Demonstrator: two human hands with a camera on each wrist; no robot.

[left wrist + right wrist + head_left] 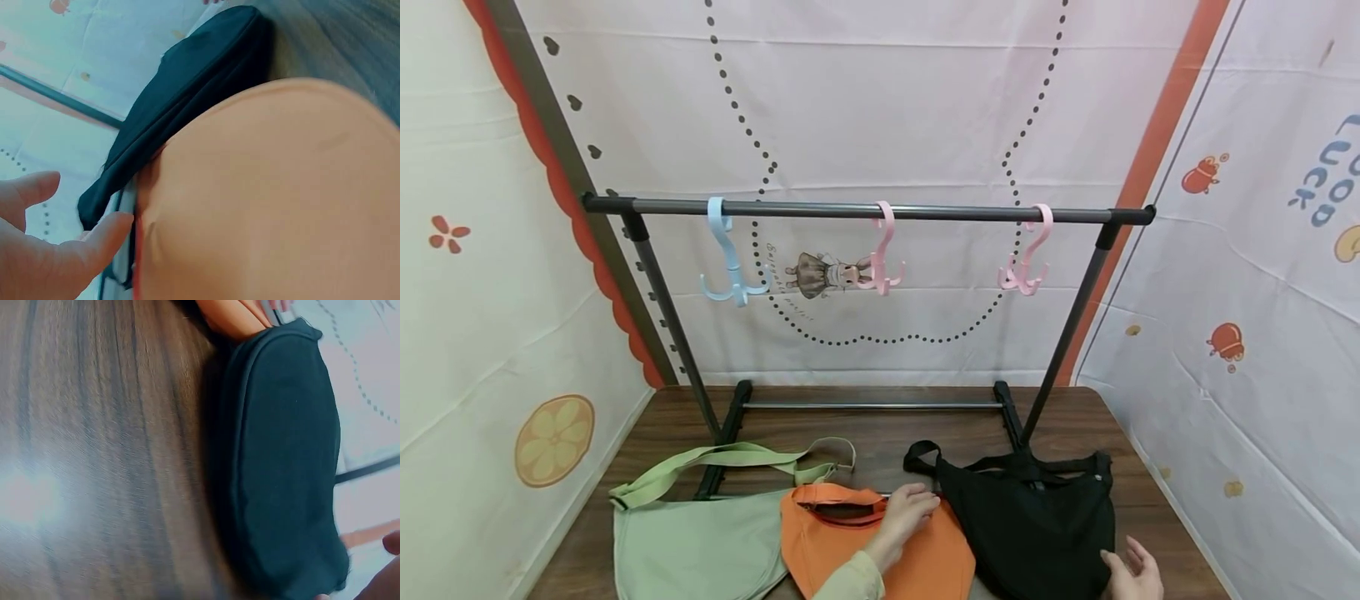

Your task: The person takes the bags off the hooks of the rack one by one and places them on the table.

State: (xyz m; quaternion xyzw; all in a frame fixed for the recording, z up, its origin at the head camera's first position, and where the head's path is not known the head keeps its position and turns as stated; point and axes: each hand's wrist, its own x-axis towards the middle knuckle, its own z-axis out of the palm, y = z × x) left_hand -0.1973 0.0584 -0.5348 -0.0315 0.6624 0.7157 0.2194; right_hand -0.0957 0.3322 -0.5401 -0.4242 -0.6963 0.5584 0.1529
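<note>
An orange bag [925, 550] lies at the front middle of the table, its zip opening near the top edge. My left hand [904, 521] is over its upper right part, pointing toward the black bag [1045, 517]. In the left wrist view the thumb and fingers of that hand [69, 256] are spread apart with nothing between them. My right hand [1135, 573] is at the black bag's lower right edge, thumb and fingers apart. The right wrist view shows the black bag [287, 450] at full length, with part of the right hand [384, 578] by its end.
A light green bag [700, 542] with a long strap [722, 456] lies at left. Behind the bags stands a black rack [820, 208]. From its bar hang a blue hook [730, 258], a pink hook [883, 250] and another pink hook [1028, 250]. Printed cloth walls surround the wooden table [880, 396].
</note>
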